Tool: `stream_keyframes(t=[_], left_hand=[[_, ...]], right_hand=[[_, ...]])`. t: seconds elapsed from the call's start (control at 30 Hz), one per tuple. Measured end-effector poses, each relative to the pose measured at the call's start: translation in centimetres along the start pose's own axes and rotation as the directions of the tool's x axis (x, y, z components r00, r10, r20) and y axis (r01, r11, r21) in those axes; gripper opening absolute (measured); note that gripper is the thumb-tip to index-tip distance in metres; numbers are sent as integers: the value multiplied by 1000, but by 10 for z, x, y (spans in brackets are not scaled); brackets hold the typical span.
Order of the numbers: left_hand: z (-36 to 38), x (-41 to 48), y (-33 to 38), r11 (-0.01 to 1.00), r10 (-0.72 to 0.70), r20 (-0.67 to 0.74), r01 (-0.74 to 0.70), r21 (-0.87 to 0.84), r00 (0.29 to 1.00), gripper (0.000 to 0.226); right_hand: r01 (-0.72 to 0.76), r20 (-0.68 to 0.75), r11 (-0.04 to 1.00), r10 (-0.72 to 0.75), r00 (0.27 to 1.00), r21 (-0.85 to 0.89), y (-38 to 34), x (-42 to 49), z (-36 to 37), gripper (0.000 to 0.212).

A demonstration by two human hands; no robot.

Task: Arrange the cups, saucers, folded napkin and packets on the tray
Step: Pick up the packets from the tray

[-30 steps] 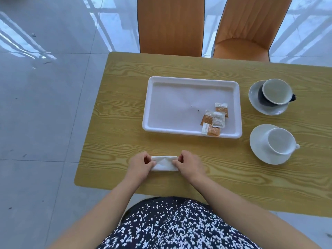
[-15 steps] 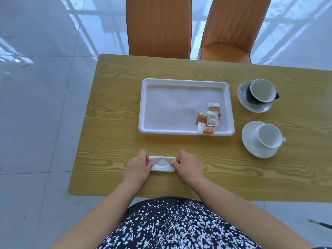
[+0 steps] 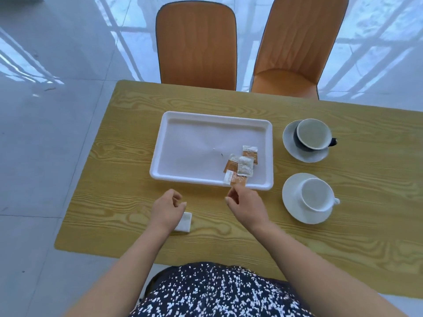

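Observation:
The white tray [image 3: 194, 143] lies in the middle of the wooden table [image 3: 119, 179], with several small packets [image 3: 243, 165] in its near right corner. A folded white napkin [image 3: 185, 221] rests on the table below the tray, partly hidden under my left hand [image 3: 168, 208], whose fingers are loosely curled and hold nothing. My right hand [image 3: 246, 203] hovers just before the tray's front rim, fingertips close to the nearest packet, empty. To the tray's right stand a dark cup [image 3: 313, 133] on a saucer [image 3: 306, 156] and a white cup [image 3: 317, 197] on a white saucer [image 3: 291, 202].
Two orange chairs [image 3: 196, 46] [image 3: 295, 53] stand at the table's far side. Glossy grey floor tiles surround the table. The table's near edge runs just in front of my patterned clothing.
Both hands have let go of the napkin, which now lies folded smaller under my left hand. My right hand has moved up and right toward the tray's front edge.

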State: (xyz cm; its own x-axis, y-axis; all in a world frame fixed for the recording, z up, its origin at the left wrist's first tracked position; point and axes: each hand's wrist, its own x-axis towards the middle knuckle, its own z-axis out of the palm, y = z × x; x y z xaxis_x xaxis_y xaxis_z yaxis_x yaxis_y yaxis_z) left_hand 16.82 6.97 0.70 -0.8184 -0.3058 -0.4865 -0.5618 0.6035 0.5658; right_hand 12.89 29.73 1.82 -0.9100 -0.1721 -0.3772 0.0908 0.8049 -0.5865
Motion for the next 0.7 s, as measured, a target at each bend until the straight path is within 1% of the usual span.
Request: stream_keyframes(t=[0.1, 0.17, 0.23, 0.33, 0.43, 0.5, 0.6, 0.7], left_hand=[[27, -10, 34, 980, -63, 28, 67, -185, 998, 10], [42, -14, 52, 962, -72, 61, 85, -259, 996, 10], [52, -17, 65, 941, -80, 72, 99, -323, 994, 11], [61, -15, 80, 886, -98, 92, 129, -445, 991, 11], [61, -9, 89, 797, -110, 148, 177, -577, 983, 12], [61, -3, 90, 757, -108, 194, 207, -619, 975, 14], [60, 6, 86, 751, -104, 239, 234, -618, 965, 19], [59, 12, 79, 758, -93, 272, 245, -604, 958, 20]], right_hand=[[96, -33, 993, -98, 995, -62, 19, 7, -23, 8], [146, -65, 983, -153, 986, -110, 27, 13, -31, 8], [213, -89, 961, -230, 969, -175, 32, 21, -36, 17], [282, -75, 923, -311, 947, -263, 33, 31, -38, 31], [304, -41, 887, -338, 940, -347, 31, 41, -34, 37], [300, -18, 867, -334, 942, -398, 29, 45, -29, 37], [262, -17, 869, -296, 955, -421, 24, 47, -23, 37], [218, -22, 863, -255, 967, -456, 23, 43, -19, 29]])
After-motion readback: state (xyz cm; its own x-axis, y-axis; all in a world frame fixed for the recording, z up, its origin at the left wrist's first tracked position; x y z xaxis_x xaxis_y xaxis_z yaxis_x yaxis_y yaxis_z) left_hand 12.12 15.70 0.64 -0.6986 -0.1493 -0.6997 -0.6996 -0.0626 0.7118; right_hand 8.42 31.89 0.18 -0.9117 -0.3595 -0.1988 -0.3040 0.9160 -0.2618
